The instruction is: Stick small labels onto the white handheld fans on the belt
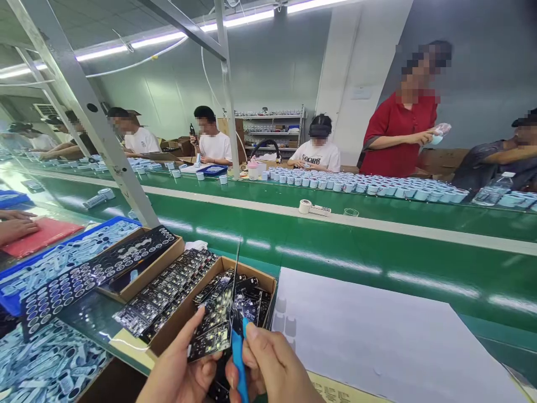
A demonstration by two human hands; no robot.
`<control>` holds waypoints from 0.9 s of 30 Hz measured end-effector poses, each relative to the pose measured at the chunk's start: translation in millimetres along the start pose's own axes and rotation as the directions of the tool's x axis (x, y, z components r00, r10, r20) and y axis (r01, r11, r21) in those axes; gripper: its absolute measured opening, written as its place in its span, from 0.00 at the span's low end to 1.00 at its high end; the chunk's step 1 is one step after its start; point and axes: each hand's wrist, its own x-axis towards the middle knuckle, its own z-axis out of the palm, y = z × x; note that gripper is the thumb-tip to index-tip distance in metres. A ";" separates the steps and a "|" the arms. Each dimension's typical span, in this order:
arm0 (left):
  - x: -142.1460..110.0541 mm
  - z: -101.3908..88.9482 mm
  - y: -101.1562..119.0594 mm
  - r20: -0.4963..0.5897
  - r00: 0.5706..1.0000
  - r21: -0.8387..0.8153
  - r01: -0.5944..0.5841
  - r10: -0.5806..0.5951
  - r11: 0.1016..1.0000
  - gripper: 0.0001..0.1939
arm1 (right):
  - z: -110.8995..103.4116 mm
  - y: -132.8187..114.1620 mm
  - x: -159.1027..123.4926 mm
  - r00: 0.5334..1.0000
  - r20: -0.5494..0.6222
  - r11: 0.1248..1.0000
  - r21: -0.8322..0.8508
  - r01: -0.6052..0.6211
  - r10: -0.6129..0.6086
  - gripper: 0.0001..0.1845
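My left hand [180, 358] is closed on a black circuit board panel [213, 324], tilted up over a cardboard box. Closed around the blue handles of a pair of cutting pliers [238, 358] is my right hand [272, 358]. The pliers' jaws are at the panel's right edge, where a thin upright strip [237, 263] sticks up; I cannot tell whether it is still attached. Behind my hands, the cardboard box [268, 282] holds more black circuit boards [254, 296]. To its left, rows of circuit board panels [168, 285] are stacked.
White paper [369, 330] covers the bench on the right. Light-blue plastic parts [54, 358] and a blue tray [12, 305] lie left, near a black sheet of round pieces [62, 291]. Across the green line [319, 246] sit several people, many light-blue cups [335, 182] and a tape roll [305, 206].
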 end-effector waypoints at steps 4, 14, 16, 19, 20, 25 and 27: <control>2.1 5.1 -1.1 0.084 0.981 -0.066 0.178 -0.173 0.982 0.17 | 0.1 3.6 17.5 0.995 0.078 0.975 0.213 -0.071 0.056 0.40; 2.5 14.9 -2.6 0.082 0.994 -0.071 0.083 -0.078 0.994 0.12 | -0.8 -7.7 21.3 0.982 0.188 0.925 0.368 -0.099 0.030 0.40; 5.1 13.1 -1.8 0.023 0.992 -0.016 -0.126 0.127 0.992 0.09 | -6.1 -7.6 19.5 0.991 0.133 0.982 0.190 0.006 -0.032 0.39; 10.8 5.3 2.9 0.047 0.909 0.093 -0.416 0.413 0.905 0.01 | -15.5 -13.0 11.1 0.991 0.111 0.986 -0.134 0.096 -0.082 0.38; 12.3 2.1 4.8 0.081 0.884 0.121 -0.468 0.461 0.876 0.04 | -17.8 -16.3 6.9 0.991 0.114 0.972 -0.213 0.099 -0.076 0.37; 11.6 -6.3 12.8 0.135 0.859 0.196 -0.511 0.493 0.837 0.19 | -18.2 -32.5 -13.4 0.994 0.097 0.876 -0.473 0.091 -0.050 0.35; 8.3 -5.2 14.9 0.122 0.866 0.192 -0.500 0.485 0.845 0.13 | -16.3 -34.1 -17.3 0.991 0.081 0.822 -0.555 0.130 -0.102 0.36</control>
